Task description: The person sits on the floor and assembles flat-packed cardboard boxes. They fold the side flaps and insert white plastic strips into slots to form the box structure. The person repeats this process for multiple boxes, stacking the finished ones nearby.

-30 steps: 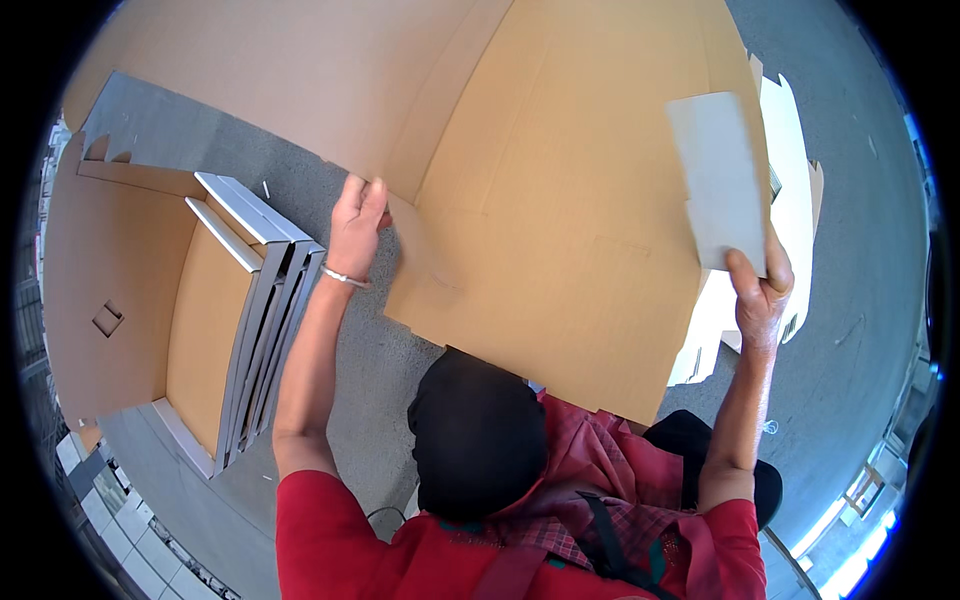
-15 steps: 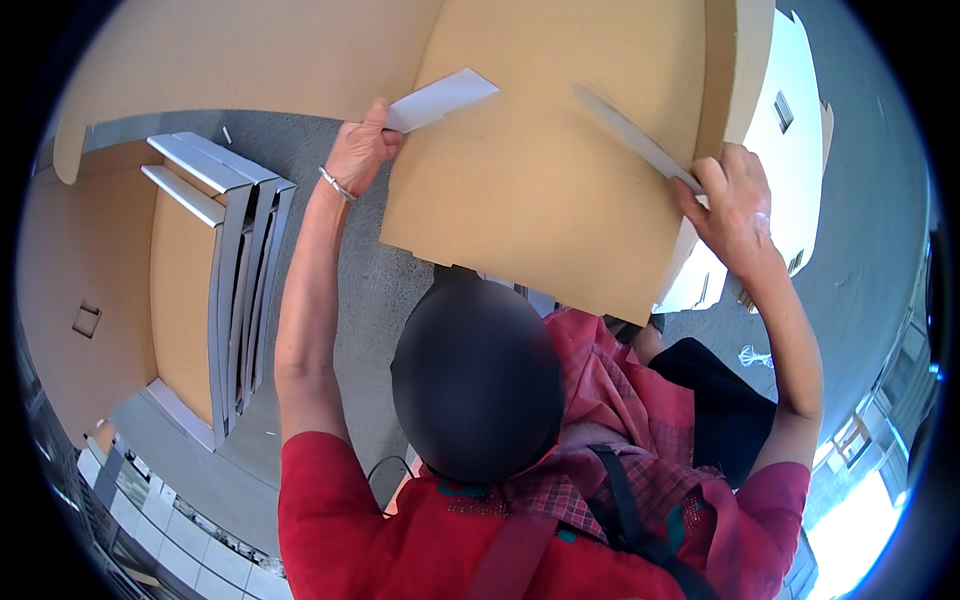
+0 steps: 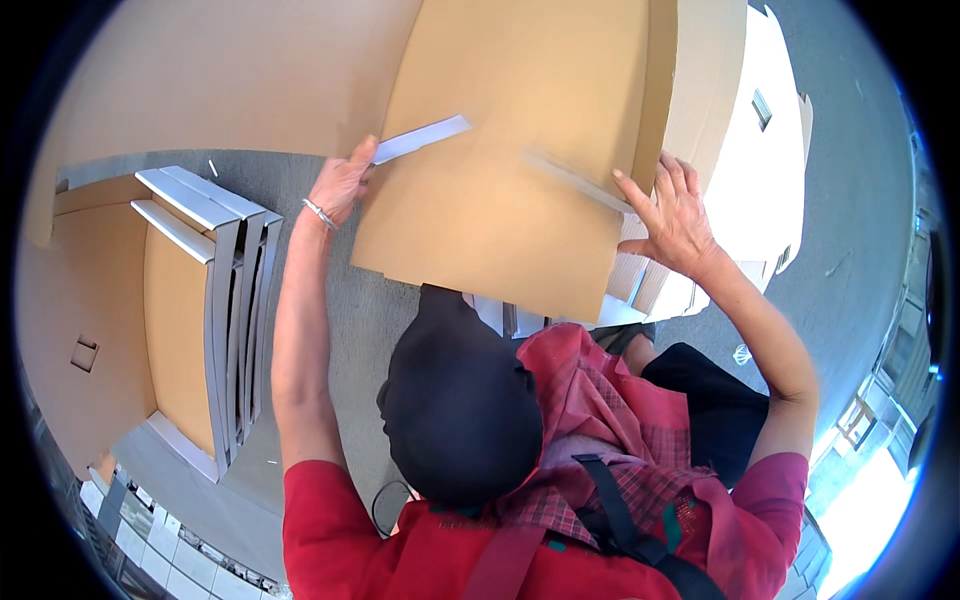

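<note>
A large brown cardboard sheet [image 3: 510, 160] stands tilted in front of me. My left hand [image 3: 342, 185], with a thin bracelet at the wrist, grips its left edge beside a pale grey flap [image 3: 425, 138]. My right hand [image 3: 672, 218] presses with spread fingers against the sheet's right edge, touching a second narrow grey flap [image 3: 575, 182] that is blurred.
A stack of folded flat boxes with grey edges [image 3: 215, 300] stands on end at the left. More brown cardboard [image 3: 220, 70] fills the back. White flattened cartons [image 3: 770, 150] lie at the right on the grey pavement [image 3: 860, 200]. My head and red shirt fill the bottom.
The cardboard sheet has swung upward and closer. My right hand moved from holding up a grey flap down onto the sheet's right edge. My left hand rose along the left edge.
</note>
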Motion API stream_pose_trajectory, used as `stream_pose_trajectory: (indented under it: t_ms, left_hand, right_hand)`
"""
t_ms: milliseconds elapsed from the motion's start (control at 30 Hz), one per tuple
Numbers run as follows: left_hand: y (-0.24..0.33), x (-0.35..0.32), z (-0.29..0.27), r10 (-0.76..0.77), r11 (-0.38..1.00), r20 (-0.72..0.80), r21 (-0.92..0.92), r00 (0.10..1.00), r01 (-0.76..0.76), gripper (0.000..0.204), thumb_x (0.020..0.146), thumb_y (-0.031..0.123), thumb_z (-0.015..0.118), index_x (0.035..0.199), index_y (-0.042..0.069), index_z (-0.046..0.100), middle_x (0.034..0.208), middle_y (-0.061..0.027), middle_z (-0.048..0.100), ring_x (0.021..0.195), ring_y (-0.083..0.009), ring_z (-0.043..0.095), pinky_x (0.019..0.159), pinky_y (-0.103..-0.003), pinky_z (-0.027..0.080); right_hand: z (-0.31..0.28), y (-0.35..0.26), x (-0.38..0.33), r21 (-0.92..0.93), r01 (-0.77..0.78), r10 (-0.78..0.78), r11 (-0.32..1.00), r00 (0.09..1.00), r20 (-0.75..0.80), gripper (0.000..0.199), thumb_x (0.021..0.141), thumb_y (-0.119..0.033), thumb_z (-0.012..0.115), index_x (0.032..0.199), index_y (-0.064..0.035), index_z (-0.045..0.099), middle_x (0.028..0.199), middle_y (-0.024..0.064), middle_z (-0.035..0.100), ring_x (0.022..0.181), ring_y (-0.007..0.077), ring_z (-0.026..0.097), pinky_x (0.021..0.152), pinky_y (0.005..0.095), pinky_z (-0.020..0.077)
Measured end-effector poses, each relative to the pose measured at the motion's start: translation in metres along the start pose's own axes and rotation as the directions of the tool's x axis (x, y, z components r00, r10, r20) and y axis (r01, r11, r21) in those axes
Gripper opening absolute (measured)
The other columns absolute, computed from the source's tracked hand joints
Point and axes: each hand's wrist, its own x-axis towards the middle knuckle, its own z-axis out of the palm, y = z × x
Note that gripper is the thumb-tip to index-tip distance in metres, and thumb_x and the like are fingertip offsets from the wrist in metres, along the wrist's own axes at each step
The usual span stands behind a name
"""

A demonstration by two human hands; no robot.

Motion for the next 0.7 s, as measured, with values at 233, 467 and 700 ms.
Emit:
stream_pose_trajectory:
  t_ms: [233,467,700]
  left_hand:
    - [0.034,-0.019,-0.012,0.038,0.987,0.027,0.152,0.999,-0.041,0.059,0.084,0.066,0.058,0.095,0.009,0.061,0.074,0.0058,0.042,0.064,-0.0053,0.034,0.052,-0.021,0.027]
    - [0.044,-0.022,-0.020,-0.092,0.977,0.155,0.203,0.984,0.060,0.070,0.086,0.066,0.055,0.119,0.004,0.056,0.096,-0.0030,0.059,0.078,-0.0085,0.051,0.062,-0.022,0.041]
    - [0.050,-0.028,0.014,0.029,0.999,0.292,-0.024,0.956,-0.023,0.088,0.088,0.068,0.046,0.140,-0.002,0.037,0.134,-0.0155,0.051,0.119,-0.0233,0.054,0.095,-0.035,0.047]
  right_hand:
    - [0.006,0.005,-0.004,0.094,0.143,-0.101,0.985,0.929,-0.357,0.084,0.055,-0.057,0.079,0.130,-0.0317,0.048,0.123,0.0251,0.046,0.116,0.0426,0.044,0.094,0.0550,0.0341]
    - [-0.008,-0.002,0.013,0.135,0.121,-0.012,0.983,0.786,-0.618,0.064,0.067,-0.063,0.068,0.121,-0.0312,0.057,0.119,0.0245,0.050,0.111,0.0417,0.048,0.089,0.0534,0.0362]
    - [0.010,0.004,0.012,0.268,-0.047,0.204,0.962,0.777,-0.596,0.049,0.085,-0.059,0.054,0.106,-0.0181,0.069,0.118,0.0219,0.050,0.111,0.0391,0.049,0.092,0.0494,0.0371]
